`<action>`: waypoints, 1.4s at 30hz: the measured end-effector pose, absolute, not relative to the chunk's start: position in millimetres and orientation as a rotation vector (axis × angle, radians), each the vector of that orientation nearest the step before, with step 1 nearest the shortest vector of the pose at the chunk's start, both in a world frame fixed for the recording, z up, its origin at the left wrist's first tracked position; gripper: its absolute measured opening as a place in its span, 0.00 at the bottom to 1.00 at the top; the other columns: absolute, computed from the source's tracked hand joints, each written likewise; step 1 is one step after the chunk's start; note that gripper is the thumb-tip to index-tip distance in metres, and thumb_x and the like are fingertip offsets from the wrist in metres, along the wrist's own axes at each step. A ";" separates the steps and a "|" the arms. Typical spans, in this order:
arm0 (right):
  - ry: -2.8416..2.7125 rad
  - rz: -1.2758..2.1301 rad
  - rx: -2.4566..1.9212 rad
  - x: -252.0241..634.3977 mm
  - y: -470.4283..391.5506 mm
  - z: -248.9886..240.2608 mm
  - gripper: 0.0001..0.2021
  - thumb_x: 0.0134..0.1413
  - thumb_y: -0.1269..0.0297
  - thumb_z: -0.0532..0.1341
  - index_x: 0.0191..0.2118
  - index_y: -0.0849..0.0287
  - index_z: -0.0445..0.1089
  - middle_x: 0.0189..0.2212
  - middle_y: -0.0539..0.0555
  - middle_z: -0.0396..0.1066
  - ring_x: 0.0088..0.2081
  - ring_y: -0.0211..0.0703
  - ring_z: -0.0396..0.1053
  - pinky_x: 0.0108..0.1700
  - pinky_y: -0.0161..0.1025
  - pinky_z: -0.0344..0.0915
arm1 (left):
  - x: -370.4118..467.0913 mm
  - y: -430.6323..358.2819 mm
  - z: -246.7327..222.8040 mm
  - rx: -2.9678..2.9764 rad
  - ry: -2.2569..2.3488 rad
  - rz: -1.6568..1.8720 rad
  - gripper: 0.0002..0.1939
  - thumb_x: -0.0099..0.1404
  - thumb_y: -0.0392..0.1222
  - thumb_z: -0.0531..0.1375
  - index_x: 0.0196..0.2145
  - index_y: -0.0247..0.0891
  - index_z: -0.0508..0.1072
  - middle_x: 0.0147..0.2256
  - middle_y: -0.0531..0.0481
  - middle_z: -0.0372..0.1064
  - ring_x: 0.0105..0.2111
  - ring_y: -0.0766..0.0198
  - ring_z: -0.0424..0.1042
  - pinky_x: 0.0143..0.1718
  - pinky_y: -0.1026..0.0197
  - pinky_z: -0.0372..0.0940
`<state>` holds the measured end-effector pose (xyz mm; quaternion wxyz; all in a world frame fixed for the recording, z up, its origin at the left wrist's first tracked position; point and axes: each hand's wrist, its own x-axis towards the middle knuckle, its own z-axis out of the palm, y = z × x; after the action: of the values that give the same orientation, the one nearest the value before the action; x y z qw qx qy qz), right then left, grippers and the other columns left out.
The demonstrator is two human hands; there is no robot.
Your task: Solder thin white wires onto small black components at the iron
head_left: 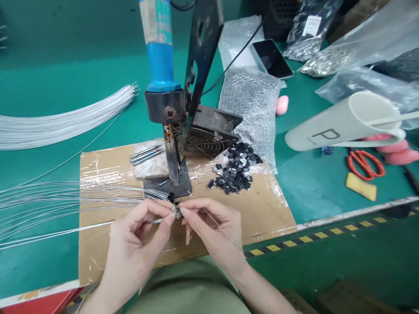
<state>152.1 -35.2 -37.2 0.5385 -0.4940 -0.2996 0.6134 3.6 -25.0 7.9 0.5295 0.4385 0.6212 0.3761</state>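
My left hand [140,237] is closed in a pinch, thumb and forefinger on a small greyish connector piece [175,211] above the cardboard. A pale wire runs from the left into this hand. My right hand [212,222] pinches the other side of the same piece, fingertips almost meeting the left ones. A thin silvery wire [212,218] passes across the right hand, slanting down to the wrist. Just above the fingers, the tip of a soldering iron [160,65] with a blue handle points down, clamped in a black metal stand [204,48].
A small black fan [209,141] stands behind the iron, beside a pile of small black parts [234,170] on the cardboard [262,209]. Bundled white wires [65,115] lie at left. On the right are a white cup [340,122], red-handled scissors [365,165], a sponge [360,186] and a phone [271,59].
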 end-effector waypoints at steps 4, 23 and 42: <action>-0.721 1.454 -1.206 152.0 -36.6 -37.1 0.07 0.59 0.59 0.73 0.36 0.57 0.85 0.21 0.49 0.77 0.18 0.36 0.71 0.22 0.33 0.76 | 4.5 -24.4 8.6 1.044 1.477 0.902 0.06 0.64 0.36 0.68 0.29 0.41 0.81 0.37 0.49 0.81 0.34 0.64 0.78 0.38 0.66 0.73; -1.280 1.044 -1.326 172.2 -50.4 -41.5 0.11 0.76 0.67 0.50 0.54 0.52 0.67 0.26 0.45 0.65 0.25 0.40 0.63 0.30 0.39 0.61 | -0.4 -12.4 1.5 1.197 1.415 0.891 0.06 0.63 0.32 0.68 0.30 0.41 0.80 0.35 0.51 0.81 0.35 0.67 0.80 0.38 0.73 0.72; -1.209 1.155 -1.150 170.7 -36.4 -34.0 0.10 0.65 0.78 0.62 0.36 0.54 0.68 0.55 0.57 0.81 0.55 0.50 0.81 0.61 0.50 0.76 | -0.6 1.6 -2.1 1.199 1.461 0.907 0.05 0.64 0.33 0.68 0.30 0.40 0.79 0.34 0.52 0.80 0.35 0.66 0.79 0.35 0.71 0.71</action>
<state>170.7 -36.4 -34.0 0.5277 -0.4812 -0.5061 0.4835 -0.6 1.6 -2.1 0.4993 0.4955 0.6038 0.3750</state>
